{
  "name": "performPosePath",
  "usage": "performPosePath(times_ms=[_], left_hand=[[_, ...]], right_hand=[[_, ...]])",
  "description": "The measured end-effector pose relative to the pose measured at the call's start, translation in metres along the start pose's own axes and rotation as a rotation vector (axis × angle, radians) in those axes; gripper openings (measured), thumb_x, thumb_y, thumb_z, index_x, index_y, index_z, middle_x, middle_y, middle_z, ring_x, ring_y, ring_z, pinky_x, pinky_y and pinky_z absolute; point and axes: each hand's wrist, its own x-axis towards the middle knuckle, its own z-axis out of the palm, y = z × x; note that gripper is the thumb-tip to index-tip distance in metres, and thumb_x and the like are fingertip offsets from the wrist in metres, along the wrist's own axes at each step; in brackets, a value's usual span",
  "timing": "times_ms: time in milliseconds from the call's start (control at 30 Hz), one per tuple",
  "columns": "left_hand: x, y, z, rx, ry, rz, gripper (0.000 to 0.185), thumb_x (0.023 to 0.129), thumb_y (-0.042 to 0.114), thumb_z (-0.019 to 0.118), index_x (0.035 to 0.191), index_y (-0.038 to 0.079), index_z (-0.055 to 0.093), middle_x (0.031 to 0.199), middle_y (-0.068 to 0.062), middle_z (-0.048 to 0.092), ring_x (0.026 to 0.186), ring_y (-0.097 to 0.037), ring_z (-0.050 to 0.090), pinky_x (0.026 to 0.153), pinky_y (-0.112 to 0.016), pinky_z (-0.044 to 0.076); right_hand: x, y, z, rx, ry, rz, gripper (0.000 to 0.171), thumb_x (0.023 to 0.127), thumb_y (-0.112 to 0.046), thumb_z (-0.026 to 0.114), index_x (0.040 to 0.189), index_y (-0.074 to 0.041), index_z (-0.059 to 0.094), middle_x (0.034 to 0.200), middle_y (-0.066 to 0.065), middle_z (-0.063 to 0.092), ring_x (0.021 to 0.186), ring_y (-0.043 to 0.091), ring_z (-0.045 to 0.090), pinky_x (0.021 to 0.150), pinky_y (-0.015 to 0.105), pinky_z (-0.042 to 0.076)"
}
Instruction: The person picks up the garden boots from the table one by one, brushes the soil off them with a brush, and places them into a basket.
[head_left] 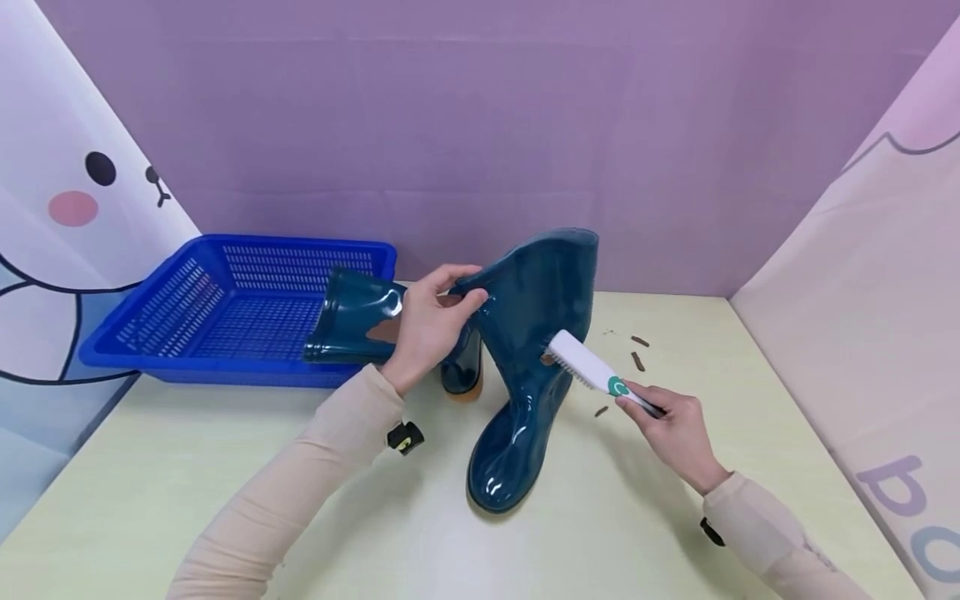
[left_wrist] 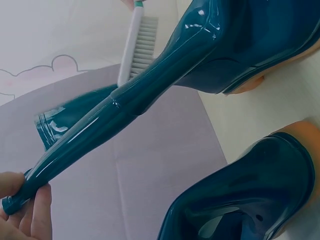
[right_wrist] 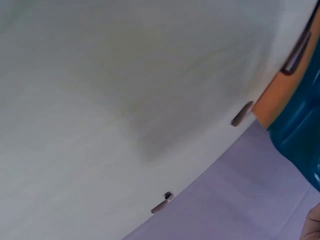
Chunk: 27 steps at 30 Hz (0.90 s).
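A glossy teal rubber boot stands upright on the pale table. My left hand pinches the rim of its shaft; the left wrist view shows the fingers on that rim and the boot stretching away. My right hand grips the handle of a white brush, its bristles against the boot's shaft. The brush also shows behind the shaft. A second teal boot lies on its side, top end over the basket. The right wrist view shows only table, bits and the boot's orange sole.
A blue plastic basket sits at the back left of the table. Small brown bits lie on the table right of the boot. Purple and patterned walls close in the back and sides.
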Motion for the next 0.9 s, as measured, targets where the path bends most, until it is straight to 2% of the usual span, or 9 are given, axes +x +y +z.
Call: performPosePath(times_ms=[133,233,333,467,700,900], left_hand=[[-0.002,0.002,-0.001,0.015,-0.005,0.011,0.028,0.086,0.012,0.063,0.113,0.008,0.063,0.115,-0.009,0.063,0.089,-0.022,0.067,0.077,-0.034,0.055],[-0.003,0.003,-0.001,0.020,-0.007,0.011,0.027,0.087,0.012,0.063,0.113,0.007,0.063,0.114,-0.010,0.064,0.087,-0.023,0.068,0.077,-0.034,0.055],[-0.007,0.015,-0.004,0.018,-0.011,-0.016,0.027,0.087,0.009,0.061,0.113,0.003,0.061,0.115,-0.014,0.063,0.090,-0.027,0.067,0.079,-0.037,0.054],[-0.011,0.028,-0.006,0.017,-0.009,-0.038,0.027,0.087,0.004,0.059,0.114,-0.001,0.060,0.115,-0.018,0.062,0.092,-0.031,0.066,0.080,-0.039,0.054],[-0.003,0.000,-0.002,-0.005,-0.002,-0.021,0.028,0.086,0.014,0.063,0.113,0.008,0.063,0.113,-0.010,0.064,0.089,-0.024,0.068,0.078,-0.035,0.054],[-0.002,0.000,-0.001,0.008,0.010,0.001,0.027,0.086,0.013,0.064,0.112,0.009,0.063,0.111,-0.009,0.065,0.088,-0.022,0.068,0.077,-0.033,0.055]], right_hand=[[-0.002,0.020,0.004,0.002,-0.009,-0.010,0.022,0.069,0.005,0.074,0.091,0.003,0.072,0.067,0.007,0.065,0.049,-0.003,0.037,0.040,0.012,0.028],[-0.003,0.024,0.004,-0.006,-0.025,-0.021,0.022,0.069,0.004,0.074,0.091,0.003,0.072,0.067,0.006,0.066,0.049,-0.003,0.038,0.039,0.014,0.029],[-0.004,0.024,0.003,-0.030,-0.032,-0.012,0.023,0.068,0.005,0.075,0.090,0.003,0.072,0.069,0.006,0.067,0.049,-0.002,0.039,0.039,0.014,0.030],[-0.005,0.024,0.002,-0.047,-0.023,-0.045,0.023,0.066,0.006,0.075,0.089,0.004,0.072,0.068,0.007,0.067,0.048,-0.004,0.039,0.040,0.013,0.030],[-0.009,0.025,-0.003,-0.076,-0.034,-0.071,0.024,0.066,0.004,0.075,0.090,0.004,0.072,0.066,0.004,0.066,0.047,-0.004,0.037,0.039,0.013,0.029],[-0.011,0.027,-0.009,-0.086,-0.036,-0.069,0.024,0.066,0.004,0.075,0.090,0.004,0.072,0.066,0.004,0.066,0.046,-0.005,0.035,0.038,0.013,0.028]])
